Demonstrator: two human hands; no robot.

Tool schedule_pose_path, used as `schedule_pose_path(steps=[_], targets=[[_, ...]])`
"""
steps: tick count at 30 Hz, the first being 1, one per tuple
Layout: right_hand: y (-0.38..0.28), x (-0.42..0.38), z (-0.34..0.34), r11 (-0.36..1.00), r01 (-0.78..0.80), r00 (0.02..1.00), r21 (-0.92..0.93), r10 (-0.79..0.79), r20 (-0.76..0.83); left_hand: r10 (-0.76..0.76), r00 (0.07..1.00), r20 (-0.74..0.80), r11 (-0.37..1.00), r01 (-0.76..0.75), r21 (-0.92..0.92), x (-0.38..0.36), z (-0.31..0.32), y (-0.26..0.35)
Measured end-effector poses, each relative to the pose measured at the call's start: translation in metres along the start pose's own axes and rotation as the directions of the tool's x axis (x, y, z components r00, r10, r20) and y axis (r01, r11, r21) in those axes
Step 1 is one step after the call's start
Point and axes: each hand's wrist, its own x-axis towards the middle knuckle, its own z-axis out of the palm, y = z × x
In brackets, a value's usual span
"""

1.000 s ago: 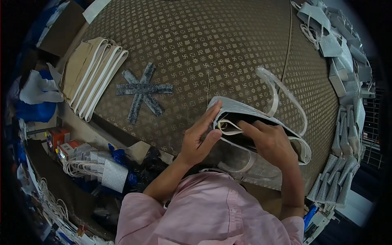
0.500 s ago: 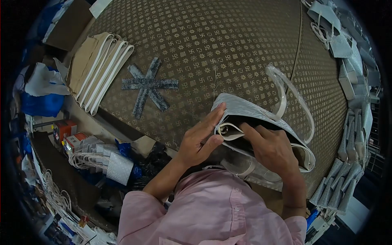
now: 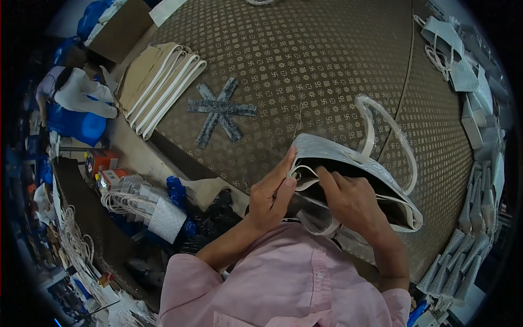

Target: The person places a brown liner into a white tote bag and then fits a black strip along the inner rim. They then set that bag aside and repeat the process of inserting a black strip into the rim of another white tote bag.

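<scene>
A silvery handbag [image 3: 329, 148] with a pale lining lies tilted on the patterned table in front of me, its mouth facing my body. My left hand [image 3: 271, 197] grips the bag's left end, with the fingers along the outside and the thumb at the rim by a folded side gusset. My right hand [image 3: 351, 203] is curled over the near rim, its fingertips reaching into the opening, where they are partly hidden. One clear plastic-wrapped handle [image 3: 407, 143] loops out over the far side; another handle [image 3: 316, 224] hangs on the near side.
Dark speckled strips [image 3: 222, 109] lie crossed on the patterned tabletop [image 3: 305, 65]. Left of them is a stack of folded white-edged pieces [image 3: 163, 87]. Silvery bag parts [image 3: 452, 261] line the right edge. Corded silver pieces [image 3: 163, 218] and small boxes [image 3: 101, 162] sit lower left.
The view has shifted, so the table items appear farther right. My right fingers have moved slightly left along the bag's opening, while my left hand keeps its place at the bag's end.
</scene>
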Motion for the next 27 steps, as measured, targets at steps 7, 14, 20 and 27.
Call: schedule_pose_path(steps=[7, 14, 20, 27], targets=[[-0.022, -0.018, 0.017, 0.994, 0.061, 0.996, -0.088, -0.067, -0.065, -0.238, 0.95, -0.2, 0.97, 0.241, -0.012, -0.045, 0.008, 0.019], [-0.028, -0.033, 0.02, 0.992, 0.108, 0.986, -0.059, -0.115, -0.119, -0.279, 0.926, -0.255, 0.958, 0.249, -0.144, -0.071, 0.015, 0.034], [-0.031, -0.032, 0.026, 0.986, 0.157, 0.978, -0.063, -0.164, -0.131, -0.229, 0.927, -0.298, 0.963, 0.261, 0.072, -0.069, 0.017, 0.035], [-0.029, -0.027, 0.029, 0.977, 0.184, 0.958, -0.104, -0.202, -0.202, -0.093, 0.921, -0.379, 0.927, 0.219, 0.305, -0.061, 0.021, 0.029]])
